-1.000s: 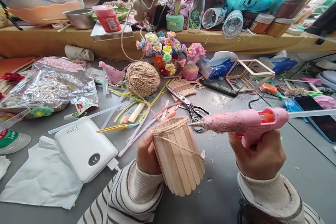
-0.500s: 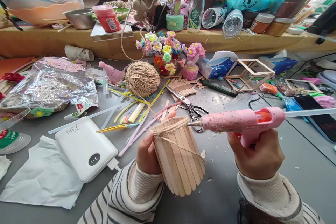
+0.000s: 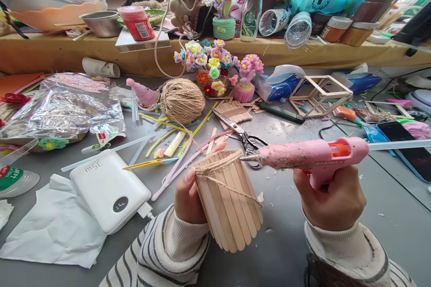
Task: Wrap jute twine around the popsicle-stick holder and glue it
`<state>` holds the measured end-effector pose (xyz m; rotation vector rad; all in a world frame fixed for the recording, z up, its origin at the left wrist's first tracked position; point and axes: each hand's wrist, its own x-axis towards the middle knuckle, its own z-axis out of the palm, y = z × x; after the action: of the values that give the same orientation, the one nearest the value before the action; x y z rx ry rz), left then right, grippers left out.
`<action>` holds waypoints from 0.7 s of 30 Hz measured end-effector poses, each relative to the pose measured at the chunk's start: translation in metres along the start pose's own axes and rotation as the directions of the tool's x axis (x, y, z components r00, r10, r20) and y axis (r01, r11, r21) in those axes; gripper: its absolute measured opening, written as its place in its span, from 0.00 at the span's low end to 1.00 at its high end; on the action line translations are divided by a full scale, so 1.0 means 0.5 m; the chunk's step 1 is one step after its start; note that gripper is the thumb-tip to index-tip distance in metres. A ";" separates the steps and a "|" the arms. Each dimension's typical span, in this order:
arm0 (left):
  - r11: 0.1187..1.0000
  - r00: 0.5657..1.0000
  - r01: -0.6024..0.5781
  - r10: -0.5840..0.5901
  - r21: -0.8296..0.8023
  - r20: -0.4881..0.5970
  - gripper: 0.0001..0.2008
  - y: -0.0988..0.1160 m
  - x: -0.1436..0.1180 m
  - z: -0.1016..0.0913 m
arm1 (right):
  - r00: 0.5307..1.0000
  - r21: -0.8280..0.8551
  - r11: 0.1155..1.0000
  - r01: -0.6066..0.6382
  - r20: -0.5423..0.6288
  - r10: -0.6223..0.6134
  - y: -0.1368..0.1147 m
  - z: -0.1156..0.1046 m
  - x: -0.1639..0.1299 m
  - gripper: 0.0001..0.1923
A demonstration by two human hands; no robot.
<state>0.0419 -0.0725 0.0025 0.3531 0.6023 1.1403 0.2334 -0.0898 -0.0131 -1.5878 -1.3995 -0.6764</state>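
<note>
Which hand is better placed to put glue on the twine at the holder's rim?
Right. The right hand grips the pink glue gun, its nozzle already at the twine wrapped round the stick holder. The left hand is occupied steadying that holder.

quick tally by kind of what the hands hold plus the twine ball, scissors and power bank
stick cup in left hand: 1
glue gun in right hand: 1
twine ball: 1
scissors: 1
power bank: 1
total: 5
</note>
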 end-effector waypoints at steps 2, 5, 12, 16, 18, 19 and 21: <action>1.000 1.000 -0.007 0.007 -0.001 -0.003 0.36 0.000 0.000 0.001 | 1.000 0.010 1.000 0.009 -0.009 -0.009 0.000 0.000 0.001 0.14; 1.000 1.000 -0.011 0.011 0.003 -0.013 0.36 -0.001 -0.001 0.002 | 1.000 0.018 0.999 0.026 -0.011 -0.026 0.000 0.000 0.001 0.14; 1.000 1.000 -0.008 0.008 -0.024 -0.003 0.35 0.000 0.000 0.000 | 1.000 0.015 0.999 0.028 0.010 -0.028 0.001 -0.001 -0.001 0.13; 0.998 1.000 -0.007 0.008 -0.059 0.012 0.34 -0.001 0.000 -0.001 | 0.999 0.018 0.999 0.032 0.012 -0.032 0.002 -0.001 0.001 0.13; 0.998 1.000 -0.016 0.017 -0.063 0.021 0.34 -0.002 0.001 -0.002 | 0.999 0.016 0.999 0.033 0.007 -0.033 0.003 -0.001 0.001 0.13; 0.998 1.000 -0.018 0.019 -0.062 0.025 0.34 -0.002 0.001 -0.002 | 0.999 0.017 0.999 0.033 0.010 -0.034 0.005 -0.002 0.001 0.13; 0.998 0.999 -0.023 0.025 -0.060 0.032 0.34 -0.002 0.001 -0.003 | 0.999 0.027 0.999 0.038 0.024 -0.038 0.008 -0.002 -0.001 0.12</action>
<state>0.0420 -0.0727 0.0008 0.3280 0.5348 1.1712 0.2375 -0.0908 -0.0138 -1.5569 -1.4538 -0.6606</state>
